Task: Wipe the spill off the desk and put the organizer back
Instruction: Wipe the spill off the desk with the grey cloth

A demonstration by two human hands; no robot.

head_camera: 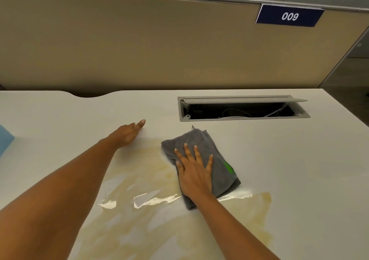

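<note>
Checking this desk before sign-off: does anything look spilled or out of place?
Yes. A yellowish spill smears the desk left of and nearer than the grey cloth under the right hand. The cable hatch lid behind it stands open.

A thin yellowish-brown liquid spill (153, 168) spreads in patchy smears over the near middle of the pale off-white surface (299, 160). It runs from the near left to a darker-edged patch at the near right, with bright wet glints across it. A folded dark grey microfibre cloth (200, 139) with a small green tag lies flat on the spill's far right part, pressed under the flat right hand (194, 172).
</note>
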